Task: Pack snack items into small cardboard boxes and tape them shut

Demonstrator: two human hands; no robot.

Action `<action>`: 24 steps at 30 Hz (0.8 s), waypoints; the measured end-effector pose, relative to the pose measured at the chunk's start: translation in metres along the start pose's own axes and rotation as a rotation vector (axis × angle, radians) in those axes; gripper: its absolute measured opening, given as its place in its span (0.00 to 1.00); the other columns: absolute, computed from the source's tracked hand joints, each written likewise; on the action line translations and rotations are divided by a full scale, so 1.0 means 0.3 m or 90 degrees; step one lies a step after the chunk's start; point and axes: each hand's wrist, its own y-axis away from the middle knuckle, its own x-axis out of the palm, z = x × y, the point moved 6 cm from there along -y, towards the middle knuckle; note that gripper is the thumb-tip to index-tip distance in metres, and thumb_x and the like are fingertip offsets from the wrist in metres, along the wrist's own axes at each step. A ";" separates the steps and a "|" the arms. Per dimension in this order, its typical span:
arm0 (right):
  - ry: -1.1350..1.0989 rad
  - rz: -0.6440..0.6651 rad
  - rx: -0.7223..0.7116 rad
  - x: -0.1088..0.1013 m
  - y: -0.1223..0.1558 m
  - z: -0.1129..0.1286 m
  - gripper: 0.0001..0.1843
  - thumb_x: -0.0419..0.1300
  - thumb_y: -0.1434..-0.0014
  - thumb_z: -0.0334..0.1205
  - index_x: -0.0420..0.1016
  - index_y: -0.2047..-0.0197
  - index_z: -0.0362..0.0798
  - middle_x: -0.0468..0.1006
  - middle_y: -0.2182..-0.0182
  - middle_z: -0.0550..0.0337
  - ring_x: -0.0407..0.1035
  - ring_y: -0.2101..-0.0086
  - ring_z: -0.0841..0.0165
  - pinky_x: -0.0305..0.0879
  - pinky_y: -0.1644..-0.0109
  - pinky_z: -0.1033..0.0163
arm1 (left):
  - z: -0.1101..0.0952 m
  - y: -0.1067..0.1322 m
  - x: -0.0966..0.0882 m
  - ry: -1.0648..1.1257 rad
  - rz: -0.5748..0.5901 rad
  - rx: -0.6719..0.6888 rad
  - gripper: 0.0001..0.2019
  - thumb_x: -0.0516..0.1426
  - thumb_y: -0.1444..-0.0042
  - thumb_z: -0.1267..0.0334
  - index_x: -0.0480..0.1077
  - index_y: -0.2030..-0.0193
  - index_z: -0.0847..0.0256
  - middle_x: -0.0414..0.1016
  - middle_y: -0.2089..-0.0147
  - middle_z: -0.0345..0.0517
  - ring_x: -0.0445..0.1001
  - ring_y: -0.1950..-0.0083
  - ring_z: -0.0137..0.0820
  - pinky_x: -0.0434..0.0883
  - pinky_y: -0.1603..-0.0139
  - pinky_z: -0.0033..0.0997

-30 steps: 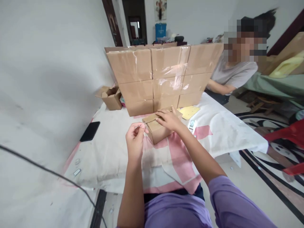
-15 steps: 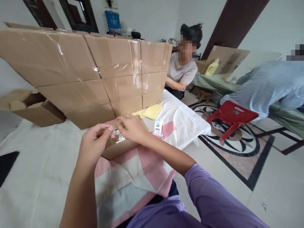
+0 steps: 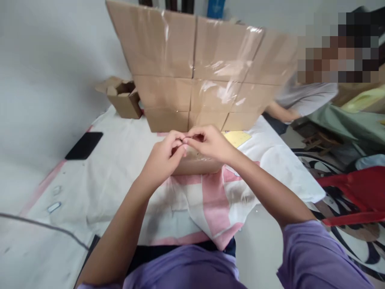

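Observation:
A low cardboard box (image 3: 197, 166) with shiny clear tape on its top lies on the cloth in front of me. Over its left part, my left hand (image 3: 164, 156) and my right hand (image 3: 212, 143) meet fingertip to fingertip. Both are closed in a pinch. Whatever lies between the fingers is too small or too hidden to name. Just behind the box rises a stack of taped cardboard boxes (image 3: 164, 94). Yellow paper sheets (image 3: 239, 138) lie beyond my right hand, partly covered by it.
On the left of the cloth-covered table (image 3: 120, 160) are a black phone-like slab (image 3: 84, 145) and an open cardboard box (image 3: 124, 102). A grey cable (image 3: 45, 226) crosses the lower left. Another person (image 3: 313, 98) sits behind the stack, and a red chair (image 3: 357, 188) stands at right.
My view has swung left, so things appear farther right. My right hand has come off the box top, and its fingertips now pinch against those of my left hand.

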 end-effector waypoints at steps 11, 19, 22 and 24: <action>0.011 -0.046 0.040 -0.038 0.011 -0.022 0.15 0.68 0.37 0.48 0.81 0.71 0.46 0.73 0.75 0.62 0.61 0.73 0.71 0.54 0.69 0.62 | 0.142 -0.005 -0.020 -0.390 -0.121 0.011 0.16 0.55 0.33 0.62 0.73 0.41 0.56 0.73 0.41 0.52 0.72 0.43 0.45 0.73 0.52 0.41; -0.081 0.066 0.098 0.061 -0.071 -0.132 0.11 0.71 0.42 0.48 0.85 0.68 0.49 0.74 0.73 0.62 0.65 0.71 0.70 0.60 0.66 0.62 | 0.203 0.018 -0.018 -0.400 0.003 0.007 0.18 0.60 0.35 0.46 0.77 0.46 0.53 0.70 0.38 0.50 0.73 0.46 0.42 0.71 0.67 0.34; -0.060 0.071 0.138 0.100 -0.096 -0.195 0.10 0.70 0.43 0.46 0.84 0.69 0.48 0.77 0.71 0.61 0.68 0.70 0.68 0.62 0.66 0.62 | 0.232 0.036 -0.009 -0.388 -0.018 0.053 0.31 0.66 0.43 0.41 0.73 0.38 0.55 0.67 0.35 0.55 0.73 0.45 0.45 0.74 0.62 0.37; -0.019 0.055 0.137 0.116 -0.100 -0.215 0.10 0.69 0.42 0.45 0.84 0.69 0.48 0.78 0.71 0.60 0.70 0.68 0.67 0.63 0.65 0.61 | 0.249 0.054 -0.001 -0.383 -0.080 0.117 0.41 0.68 0.46 0.41 0.67 0.31 0.61 0.67 0.35 0.61 0.71 0.45 0.47 0.76 0.53 0.44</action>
